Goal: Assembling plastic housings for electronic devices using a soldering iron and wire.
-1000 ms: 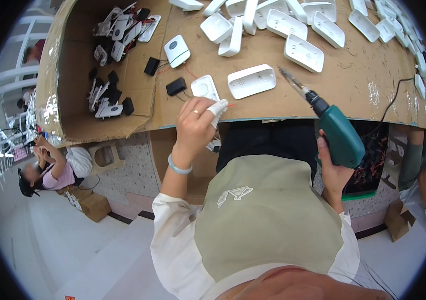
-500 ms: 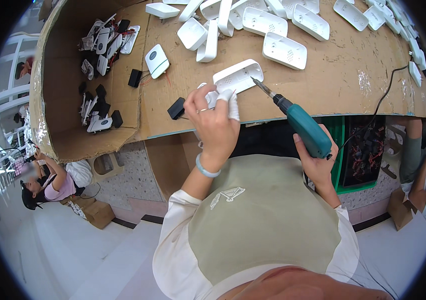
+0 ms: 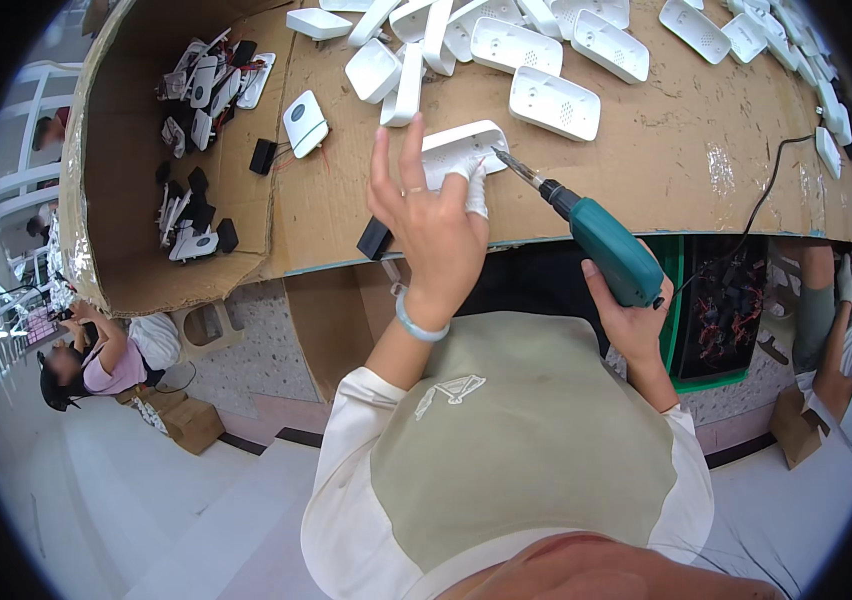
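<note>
My right hand is wrapped round a teal electric screwdriver. Its metal bit points left and down at a white plastic housing, a shallow tray-like shell lying open side up near the table's edge. Over the left part of that shell is my left hand, two fingers stretched upward. Its thumb and forefinger, wrapped in white, come together in a pinch beside the bit tip; whatever they hold is too small to make out. A small black block sits at the table edge beside my left hand.
Several white housings are spread along the back of the cardboard-covered table. Left of them lies a white device wired to a black block. A big cardboard box holds more devices. A black cable runs at right; co-workers sit at both sides.
My left hand's two outer fingers have straightened upward, while its wrapped fingertips moved slightly right toward the bit. The screwdriver and housing have shifted slightly left in view.
</note>
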The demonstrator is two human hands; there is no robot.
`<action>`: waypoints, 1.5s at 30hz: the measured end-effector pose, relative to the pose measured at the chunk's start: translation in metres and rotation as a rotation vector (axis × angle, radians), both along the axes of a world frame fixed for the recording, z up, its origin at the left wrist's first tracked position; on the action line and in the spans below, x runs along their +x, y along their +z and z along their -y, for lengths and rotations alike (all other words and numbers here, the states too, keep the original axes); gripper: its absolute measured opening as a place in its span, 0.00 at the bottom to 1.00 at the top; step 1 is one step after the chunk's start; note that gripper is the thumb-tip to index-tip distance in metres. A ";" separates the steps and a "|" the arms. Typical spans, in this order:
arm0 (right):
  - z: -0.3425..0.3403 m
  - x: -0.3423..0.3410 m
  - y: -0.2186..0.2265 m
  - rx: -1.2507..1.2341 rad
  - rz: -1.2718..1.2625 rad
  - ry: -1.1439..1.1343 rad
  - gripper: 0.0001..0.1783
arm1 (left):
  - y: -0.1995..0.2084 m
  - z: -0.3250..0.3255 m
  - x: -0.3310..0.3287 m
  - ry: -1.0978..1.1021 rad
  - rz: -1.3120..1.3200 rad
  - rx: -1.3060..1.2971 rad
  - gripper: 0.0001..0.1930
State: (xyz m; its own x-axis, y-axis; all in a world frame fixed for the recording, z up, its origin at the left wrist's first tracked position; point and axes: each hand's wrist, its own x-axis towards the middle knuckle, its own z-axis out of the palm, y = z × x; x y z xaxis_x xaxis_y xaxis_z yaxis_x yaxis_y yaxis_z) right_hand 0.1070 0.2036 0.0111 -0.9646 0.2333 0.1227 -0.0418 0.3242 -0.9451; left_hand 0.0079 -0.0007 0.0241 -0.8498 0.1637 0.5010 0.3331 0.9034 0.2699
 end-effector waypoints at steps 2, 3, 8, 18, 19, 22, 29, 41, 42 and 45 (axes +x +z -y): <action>0.001 -0.002 -0.001 -0.028 -0.003 -0.010 0.11 | -0.008 -0.001 -0.010 0.021 0.035 -0.029 0.03; 0.002 -0.002 0.000 -0.030 0.000 -0.013 0.11 | -0.014 0.001 -0.012 0.018 0.037 -0.031 0.03; 0.003 -0.009 0.000 0.056 -0.071 0.057 0.11 | -0.023 0.004 -0.014 -0.001 0.070 0.069 0.06; 0.011 -0.017 -0.005 0.068 -0.091 0.067 0.13 | -0.022 0.002 -0.015 0.010 0.078 0.018 0.06; 0.010 -0.016 -0.004 0.077 -0.076 0.074 0.13 | -0.022 0.002 -0.015 0.010 0.077 0.022 0.06; 0.010 -0.017 -0.004 0.082 -0.066 0.087 0.13 | -0.022 0.001 -0.015 0.013 0.079 0.025 0.07; 0.005 -0.014 -0.004 0.118 -0.011 0.115 0.13 | -0.021 0.000 -0.016 0.020 0.080 0.015 0.08; 0.002 -0.017 0.007 0.183 0.004 0.156 0.13 | -0.019 -0.002 -0.016 0.063 0.078 -0.013 0.06; 0.004 -0.018 0.008 0.184 0.003 0.156 0.13 | -0.019 -0.002 -0.016 0.063 0.077 -0.012 0.06; 0.008 -0.019 0.012 0.167 -0.042 0.124 0.14 | -0.021 -0.002 -0.017 0.072 0.069 -0.022 0.05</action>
State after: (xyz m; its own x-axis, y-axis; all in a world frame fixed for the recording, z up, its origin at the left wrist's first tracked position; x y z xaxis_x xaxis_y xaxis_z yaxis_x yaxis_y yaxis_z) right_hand 0.0884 0.1958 0.0228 -0.9779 0.0857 0.1907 -0.1298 0.4660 -0.8752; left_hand -0.0089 0.0017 0.0035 -0.8919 0.1115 0.4383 0.2489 0.9302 0.2699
